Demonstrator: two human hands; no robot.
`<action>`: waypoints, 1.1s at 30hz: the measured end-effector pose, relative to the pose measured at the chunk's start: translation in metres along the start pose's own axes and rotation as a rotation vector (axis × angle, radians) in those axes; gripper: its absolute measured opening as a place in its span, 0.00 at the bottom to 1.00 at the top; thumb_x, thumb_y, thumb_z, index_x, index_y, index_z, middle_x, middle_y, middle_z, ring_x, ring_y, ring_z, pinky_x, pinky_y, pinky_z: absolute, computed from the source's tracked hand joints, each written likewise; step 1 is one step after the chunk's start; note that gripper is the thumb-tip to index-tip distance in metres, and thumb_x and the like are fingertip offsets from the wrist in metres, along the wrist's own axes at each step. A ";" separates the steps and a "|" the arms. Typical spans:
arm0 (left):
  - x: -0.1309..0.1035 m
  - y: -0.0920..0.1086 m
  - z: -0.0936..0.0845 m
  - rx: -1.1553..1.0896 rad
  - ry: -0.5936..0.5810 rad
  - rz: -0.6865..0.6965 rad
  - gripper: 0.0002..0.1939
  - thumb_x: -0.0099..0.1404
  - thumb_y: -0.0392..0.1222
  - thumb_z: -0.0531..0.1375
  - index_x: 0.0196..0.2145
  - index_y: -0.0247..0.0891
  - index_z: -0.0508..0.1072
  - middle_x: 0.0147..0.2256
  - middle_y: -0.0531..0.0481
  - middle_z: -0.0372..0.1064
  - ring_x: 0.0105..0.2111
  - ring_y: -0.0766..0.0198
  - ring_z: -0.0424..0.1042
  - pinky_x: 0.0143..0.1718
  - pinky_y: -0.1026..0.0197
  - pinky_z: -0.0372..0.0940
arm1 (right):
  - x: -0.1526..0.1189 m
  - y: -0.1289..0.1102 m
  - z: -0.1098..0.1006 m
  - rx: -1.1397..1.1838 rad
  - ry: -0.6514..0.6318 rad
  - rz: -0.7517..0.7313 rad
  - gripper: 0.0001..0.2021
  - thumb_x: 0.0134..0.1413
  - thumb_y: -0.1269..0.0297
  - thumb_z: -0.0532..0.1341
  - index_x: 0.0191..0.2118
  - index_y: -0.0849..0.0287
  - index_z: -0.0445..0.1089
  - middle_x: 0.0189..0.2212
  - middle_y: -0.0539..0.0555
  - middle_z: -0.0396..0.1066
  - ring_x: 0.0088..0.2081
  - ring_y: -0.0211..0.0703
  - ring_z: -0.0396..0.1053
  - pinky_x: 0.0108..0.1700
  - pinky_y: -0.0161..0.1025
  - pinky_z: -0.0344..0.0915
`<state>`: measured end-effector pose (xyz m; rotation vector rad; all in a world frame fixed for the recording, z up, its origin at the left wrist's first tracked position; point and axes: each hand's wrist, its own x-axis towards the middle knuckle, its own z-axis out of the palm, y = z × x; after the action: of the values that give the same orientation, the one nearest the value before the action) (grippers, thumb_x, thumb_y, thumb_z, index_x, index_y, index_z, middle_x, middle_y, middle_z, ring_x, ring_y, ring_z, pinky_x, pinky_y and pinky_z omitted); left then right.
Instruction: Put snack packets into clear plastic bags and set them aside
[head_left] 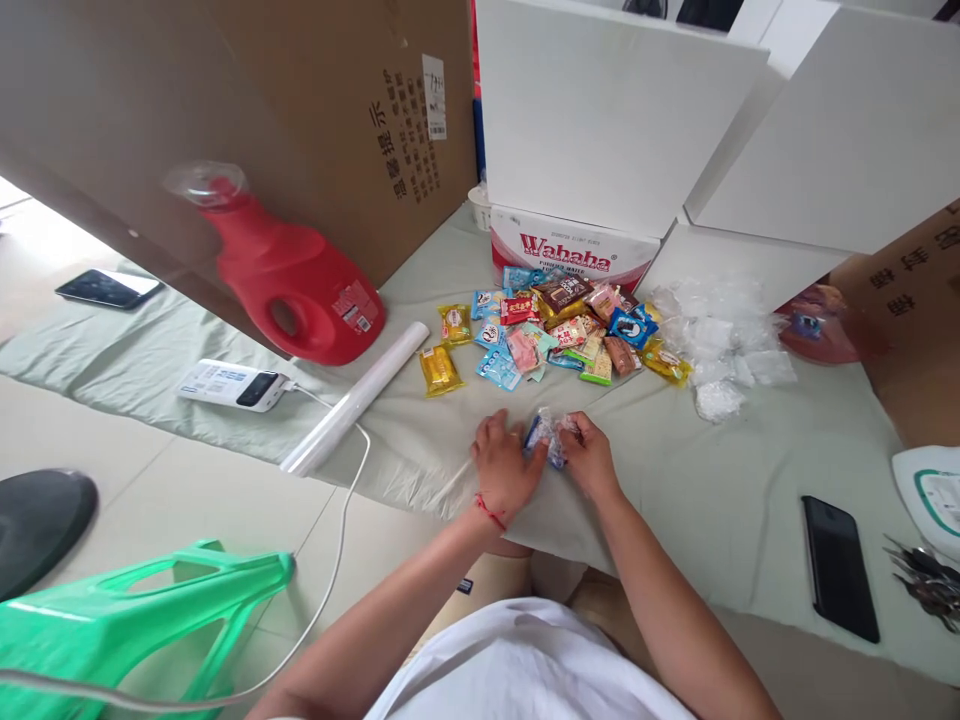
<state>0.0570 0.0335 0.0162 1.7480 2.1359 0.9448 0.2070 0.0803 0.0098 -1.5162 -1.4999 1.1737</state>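
Observation:
In front of me on the cloth lies a blue snack packet (pixel 541 436) with crinkled clear plastic around it. My right hand (pixel 591 456) grips its right side, fingers closed on the crumpled plastic. From the left, my left hand (pixel 506 465) rests palm down on the cloth with its fingers apart, and its thumb touches the packet. Just beyond sits a pile of assorted wrapped snacks (pixel 570 325) in blue, red, brown and yellow. Two yellow packets, one a yellow snack (pixel 440 371), lie at its left edge. Right of the pile is a heap of clear plastic-wrapped pieces (pixel 716 345).
A roll of clear film (pixel 358 398) lies left, near a red jug (pixel 300 290) and a white power bank (pixel 232 385) with a cable. White boxes (pixel 600 110) and a Wahaha carton (pixel 517 240) stand behind. A phone (pixel 840 567) lies right; a green stool (pixel 127 610) stands left.

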 end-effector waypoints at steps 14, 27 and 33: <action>-0.030 0.027 0.028 -0.408 -0.199 0.601 0.37 0.60 0.31 0.55 0.67 0.36 0.56 0.66 0.32 0.59 0.72 0.42 0.51 0.67 0.30 0.56 | -0.055 -0.016 -0.024 0.768 -0.098 0.257 0.20 0.54 0.46 0.66 0.47 0.54 0.75 0.48 0.58 0.77 0.50 0.53 0.75 0.49 0.50 0.74; -0.006 0.049 0.018 -1.105 -0.536 -0.427 0.25 0.60 0.56 0.67 0.48 0.36 0.73 0.43 0.45 0.76 0.43 0.57 0.76 0.44 0.56 0.72 | -0.065 0.002 -0.051 0.595 0.020 0.186 0.25 0.54 0.44 0.69 0.54 0.50 0.74 0.52 0.53 0.77 0.53 0.48 0.73 0.57 0.46 0.70; -0.013 0.066 0.034 -1.053 -0.665 -0.295 0.21 0.60 0.53 0.67 0.45 0.37 0.74 0.42 0.45 0.77 0.42 0.57 0.77 0.47 0.55 0.72 | -0.080 0.007 -0.091 0.439 0.063 0.249 0.27 0.48 0.44 0.73 0.51 0.54 0.77 0.43 0.53 0.79 0.42 0.46 0.75 0.48 0.43 0.72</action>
<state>0.1313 0.0381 0.0268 0.9583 1.0730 0.9425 0.3003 0.0111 0.0450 -1.4401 -0.9468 1.4704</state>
